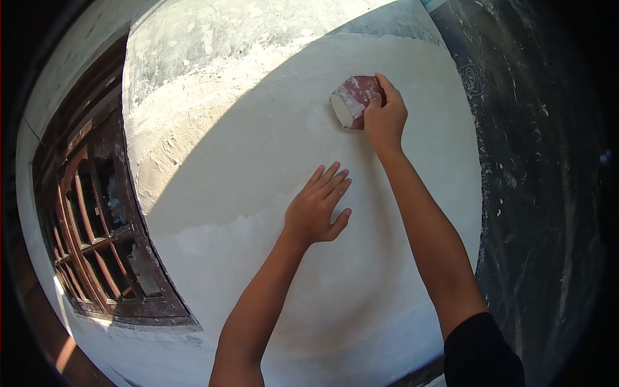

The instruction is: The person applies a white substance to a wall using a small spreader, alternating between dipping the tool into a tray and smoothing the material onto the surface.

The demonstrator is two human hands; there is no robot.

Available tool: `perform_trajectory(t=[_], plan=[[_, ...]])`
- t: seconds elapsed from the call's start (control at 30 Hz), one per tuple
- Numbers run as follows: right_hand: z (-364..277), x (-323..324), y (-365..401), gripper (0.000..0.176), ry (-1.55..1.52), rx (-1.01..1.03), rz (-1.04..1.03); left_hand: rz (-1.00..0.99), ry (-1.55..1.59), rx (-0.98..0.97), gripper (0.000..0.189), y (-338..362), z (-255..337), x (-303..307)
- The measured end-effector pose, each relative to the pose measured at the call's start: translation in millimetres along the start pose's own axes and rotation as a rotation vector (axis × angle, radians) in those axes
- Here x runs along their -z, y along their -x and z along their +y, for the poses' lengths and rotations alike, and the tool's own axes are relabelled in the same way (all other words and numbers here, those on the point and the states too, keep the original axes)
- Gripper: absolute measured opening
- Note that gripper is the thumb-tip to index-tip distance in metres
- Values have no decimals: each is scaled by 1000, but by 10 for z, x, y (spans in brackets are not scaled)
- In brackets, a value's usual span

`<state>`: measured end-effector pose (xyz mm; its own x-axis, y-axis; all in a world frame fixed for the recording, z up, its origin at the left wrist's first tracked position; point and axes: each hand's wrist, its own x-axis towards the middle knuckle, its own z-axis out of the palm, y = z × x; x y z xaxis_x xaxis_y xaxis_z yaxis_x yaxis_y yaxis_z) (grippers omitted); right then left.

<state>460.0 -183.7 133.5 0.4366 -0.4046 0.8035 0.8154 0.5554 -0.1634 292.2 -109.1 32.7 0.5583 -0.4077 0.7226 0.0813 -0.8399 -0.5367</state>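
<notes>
A pale plastered wall point(258, 168) fills the middle of the view, partly in bright sun at the upper left. My right hand point(387, 116) grips a reddish-brown sanding pad or folded sheet point(362, 97) smeared with white, which is at the wall's upper right part. Its lower left face looks pale. Below and to the left, my left hand point(320, 203) lies with its fingers spread against the wall and holds nothing.
On the left is a brown wooden window point(97, 238) with panes. A dark, scuffed surface point(535, 193) stands along the right. Rough, unsmoothed plaster point(174, 71) runs across the upper left.
</notes>
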Motion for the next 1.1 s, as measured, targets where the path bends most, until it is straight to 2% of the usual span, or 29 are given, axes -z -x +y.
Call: perform_trajectory(t=[0.03, 0.13, 0.17, 0.2, 0.27, 0.3, 0.33, 0.4, 0.47, 0.53, 0.6, 0.67, 0.7, 0.73, 0.8, 0.83, 1.0, 1.1], plan=[[-32, -26, 81, 36, -9, 98, -149, 5, -11, -8, 47, 4, -10, -5], [96, -69, 133, 36, 168, 22, -166, 6, -18, -14, 47, -3, 0, 1], [131, -22, 72, 35, 168, -73, -26, 8, -19, -10, 47, -6, -1, 12], [158, -6, 51, 35, 167, -70, -27, 11, -21, -9, 47, -5, -9, 15], [69, 73, 22, 34, -22, -158, 85, 5, 1, 2, 47, -4, -13, -4], [19, 58, 72, 34, 14, -84, -30, 6, 4, 1, 47, -9, -15, -3], [-20, 26, 132, 34, 18, -88, -31, 6, -7, -4, 46, -2, -15, 7], [-75, -5, 216, 34, 110, 102, -288, 2, -13, -7, 46, 1, 5, 2], [122, 26, 132, 35, 182, 54, -211, 12, -15, 0, 46, -3, -5, 8], [116, 145, 23, 37, 112, -169, 213, 10, -4, 8, 46, 7, -2, 0], [36, 173, 68, 38, 69, -192, 182, 6, 12, 18, 46, -3, -5, -2], [-79, 107, 169, 36, 45, 46, -189, 29, 4, 0, 46, -2, 4, 8], [-104, 110, 189, 35, 119, 69, -356, 28, 4, 4, 46, 6, 14, 16], [-65, 117, 194, 35, 118, 72, -359, 20, 20, 16, 46, 2, 18, 25], [73, 162, 167, 35, 193, -135, -70, 22, 35, 28, 45, -24, 17, 48], [56, 256, 150, 36, 173, -164, 18, 15, 46, 38, 45, -26, 18, 61], [83, 741, 253, 32, 213, -95, -153, 9, 95, 72, 46, -40, 80, 47], [84, 1006, 273, 30, 233, -101, -218, 129, 9, 125, 43, -32, 226, -132]])
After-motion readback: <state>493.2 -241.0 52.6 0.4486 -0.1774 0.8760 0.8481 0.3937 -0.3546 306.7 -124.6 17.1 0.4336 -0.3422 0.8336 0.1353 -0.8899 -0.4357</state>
